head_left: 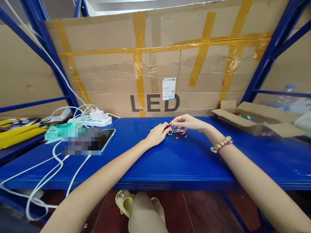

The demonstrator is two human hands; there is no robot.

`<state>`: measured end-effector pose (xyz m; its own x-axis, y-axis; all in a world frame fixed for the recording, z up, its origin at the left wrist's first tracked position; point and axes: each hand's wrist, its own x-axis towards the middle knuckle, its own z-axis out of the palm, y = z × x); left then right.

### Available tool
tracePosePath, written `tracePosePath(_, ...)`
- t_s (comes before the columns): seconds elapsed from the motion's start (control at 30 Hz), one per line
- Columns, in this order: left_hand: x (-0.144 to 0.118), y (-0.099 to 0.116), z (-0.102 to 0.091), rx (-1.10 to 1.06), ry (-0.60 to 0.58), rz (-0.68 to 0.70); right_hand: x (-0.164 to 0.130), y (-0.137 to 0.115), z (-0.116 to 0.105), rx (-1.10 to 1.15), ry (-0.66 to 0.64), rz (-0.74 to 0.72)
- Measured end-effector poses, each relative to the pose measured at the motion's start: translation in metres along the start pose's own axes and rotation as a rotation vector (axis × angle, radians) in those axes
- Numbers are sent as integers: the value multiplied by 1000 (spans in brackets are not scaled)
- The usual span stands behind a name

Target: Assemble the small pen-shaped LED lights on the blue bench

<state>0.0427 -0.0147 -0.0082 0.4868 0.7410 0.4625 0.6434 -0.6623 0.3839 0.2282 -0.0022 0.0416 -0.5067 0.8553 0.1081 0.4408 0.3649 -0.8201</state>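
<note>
My left hand (157, 134) rests on the blue shelf top with its fingers closed round a small red piece (167, 127), mostly covered by the fingers. Close beside it, my right hand (189, 123) has thumb and fingertips drawn together at a small shiny silver part (172, 126) at the end of the red piece. Whether the two parts are joined I cannot tell. Under the right hand lie small red-and-silver loop-shaped pieces (183, 134). Several small round silver discs are scattered around the fingertips, one disc (176, 138) a little nearer to me.
A phone (108, 138) lies at left among white cables (58, 158), near a white power strip (102, 121) and a green packet (54, 132). An open cardboard box (257, 127) stands at right. Taped cardboard (109, 77) walls the back; blue posts (266, 61) flank it.
</note>
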Motion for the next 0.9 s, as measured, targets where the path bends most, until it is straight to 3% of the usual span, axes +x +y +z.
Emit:
tracePosePath(0.2, 3, -4, 3, 185, -96, 159, -4, 11, -14, -180, -133, 109)
tracePosePath(0.33, 4, -5, 4, 241, -160, 204, -6, 12, -14, -230, -301, 209)
tracePosePath(0.4, 4, -4, 3, 244, -179, 218, -5, 13, -12, -254, -325, 233)
tracePosePath(0.77, 4, 0, 2, 313, -183, 267, 7, 29, -5, -319, -38, 118)
tracePosePath(0.9, 4, 3, 0, 370, -183, 278, 5, 23, -8, -276, -18, 134)
